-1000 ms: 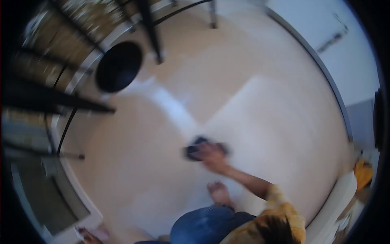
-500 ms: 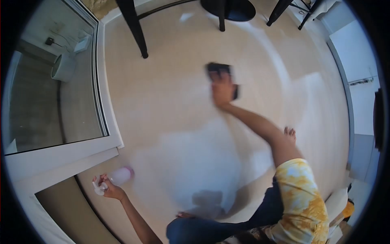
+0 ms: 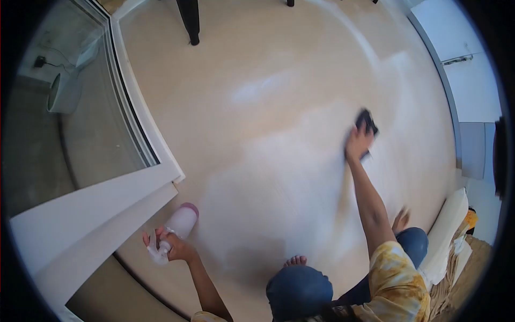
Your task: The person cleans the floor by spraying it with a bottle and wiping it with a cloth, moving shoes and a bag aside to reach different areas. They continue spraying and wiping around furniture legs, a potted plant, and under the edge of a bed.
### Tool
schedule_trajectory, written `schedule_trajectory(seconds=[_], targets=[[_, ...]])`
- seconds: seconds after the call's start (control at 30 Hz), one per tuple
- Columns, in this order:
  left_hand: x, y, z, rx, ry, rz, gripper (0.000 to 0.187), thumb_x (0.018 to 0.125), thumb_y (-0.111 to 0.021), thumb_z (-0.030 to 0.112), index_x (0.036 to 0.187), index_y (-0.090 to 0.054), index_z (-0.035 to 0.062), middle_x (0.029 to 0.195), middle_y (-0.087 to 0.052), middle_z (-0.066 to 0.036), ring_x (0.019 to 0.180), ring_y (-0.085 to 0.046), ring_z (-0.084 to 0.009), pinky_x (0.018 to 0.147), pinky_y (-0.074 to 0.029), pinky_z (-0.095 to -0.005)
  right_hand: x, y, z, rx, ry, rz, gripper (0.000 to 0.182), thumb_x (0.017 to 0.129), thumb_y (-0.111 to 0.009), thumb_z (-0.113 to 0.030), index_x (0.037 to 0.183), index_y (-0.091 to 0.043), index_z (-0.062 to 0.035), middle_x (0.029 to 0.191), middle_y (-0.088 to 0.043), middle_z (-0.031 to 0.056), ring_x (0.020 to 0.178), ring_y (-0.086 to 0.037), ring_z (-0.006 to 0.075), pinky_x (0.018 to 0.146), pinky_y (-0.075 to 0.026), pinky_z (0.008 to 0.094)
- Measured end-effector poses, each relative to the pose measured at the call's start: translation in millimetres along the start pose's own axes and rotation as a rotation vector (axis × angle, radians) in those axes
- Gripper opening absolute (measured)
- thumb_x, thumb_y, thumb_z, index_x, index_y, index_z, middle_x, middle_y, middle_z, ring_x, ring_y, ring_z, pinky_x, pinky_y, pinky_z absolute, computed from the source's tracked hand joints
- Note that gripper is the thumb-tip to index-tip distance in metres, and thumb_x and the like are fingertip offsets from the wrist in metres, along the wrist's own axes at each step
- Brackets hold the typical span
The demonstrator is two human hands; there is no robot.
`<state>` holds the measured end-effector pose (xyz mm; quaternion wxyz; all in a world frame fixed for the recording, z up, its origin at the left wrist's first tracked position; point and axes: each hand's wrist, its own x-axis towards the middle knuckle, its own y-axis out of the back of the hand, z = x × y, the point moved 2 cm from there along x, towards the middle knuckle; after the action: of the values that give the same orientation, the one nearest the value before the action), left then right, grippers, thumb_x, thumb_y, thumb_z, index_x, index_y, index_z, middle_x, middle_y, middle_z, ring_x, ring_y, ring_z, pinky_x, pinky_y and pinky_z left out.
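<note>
My right hand (image 3: 359, 144) presses a dark cloth (image 3: 366, 122) flat against the pale floor (image 3: 257, 172), with the arm stretched out in front of me. Parts of the cloth show beyond the fingertips and beside the palm. At the lower left, my left hand (image 3: 174, 246) is wrapped round the neck of a spray bottle (image 3: 182, 221). The bottle has a whitish, see-through body, a pink base and a white trigger head. It lies tilted in the hand, base pointing up and right, close to the corner of the white frame.
A white-framed glass door (image 3: 145, 126) stands on the left. A black furniture leg (image 3: 189, 24) rests on the floor at the top. White cabinets (image 3: 469, 80) line the right side, with a white cushion (image 3: 446, 241) and brown fabric (image 3: 456, 279) below. My bare feet and bent knees are near the bottom.
My right hand has swept the cloth across the floor to the right and nearer to me. The left hand still holds the spray bottle. The view has shifted, and the furniture legs sit higher in it.
</note>
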<state>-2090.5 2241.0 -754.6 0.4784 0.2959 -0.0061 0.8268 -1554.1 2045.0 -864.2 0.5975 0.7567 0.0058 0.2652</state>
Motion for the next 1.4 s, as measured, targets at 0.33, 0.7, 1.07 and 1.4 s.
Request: schedule_trajectory(seconds=[0.33,0.7,1.07,1.4], targets=[[16.2,-4.4,23.6,-0.124,0.012,-0.286,0.038,0.083,-0.052,0.002,0.12,-0.051,-0.005,0.118,-0.055,-0.017,0.105,-0.054,-0.027,0.09,-0.044,-0.038,-189.7,62.2,-273.9,0.698,0.786,-0.376,0.042,0.08,-0.057,-0.022,0.122,-0.055,-0.0237,0.137,-0.041,0.0097,0.126,-0.036,0.0341,0.103,-0.026,0.0571],[-252.2,-156.9,242.5,0.278,-0.474,-1.6,0.038,0.073,-0.075,0.029,0.098,-0.063,0.0032,0.11,-0.061,-0.005,0.086,-0.063,-0.0252,0.069,-0.049,-0.0343,-266.3,181.5,427.1,-0.144,-0.673,0.036,0.037,0.091,-0.05,-0.022,0.123,-0.056,-0.0043,0.12,-0.057,0.0182,0.118,-0.045,0.0388,0.101,-0.033,0.0448],[-240.3,-144.8,232.8,0.267,-0.367,-1.606,0.029,0.078,-0.073,0.02,0.096,-0.061,0.0005,0.094,-0.06,-0.007,0.074,-0.061,-0.024,0.065,-0.048,-0.0336,-206.4,137.4,457.1,-0.309,-0.656,0.051,0.048,0.097,-0.038,-0.038,0.126,-0.05,-0.0014,0.124,-0.053,0.0197,0.118,-0.044,0.0363,0.104,-0.029,0.0453],[-92.9,-66.7,184.5,-0.099,-0.161,-0.423,0.025,0.088,-0.06,0.009,0.109,-0.055,-0.0037,0.105,-0.058,-0.013,0.081,-0.059,-0.0199,0.072,-0.05,-0.0315,-152.4,74.4,-163.0,0.67,0.474,-0.403,0.05,0.083,-0.055,-0.026,0.131,-0.048,-0.0141,0.145,-0.032,0.013,0.133,-0.027,0.0375,0.105,-0.023,0.0576]])
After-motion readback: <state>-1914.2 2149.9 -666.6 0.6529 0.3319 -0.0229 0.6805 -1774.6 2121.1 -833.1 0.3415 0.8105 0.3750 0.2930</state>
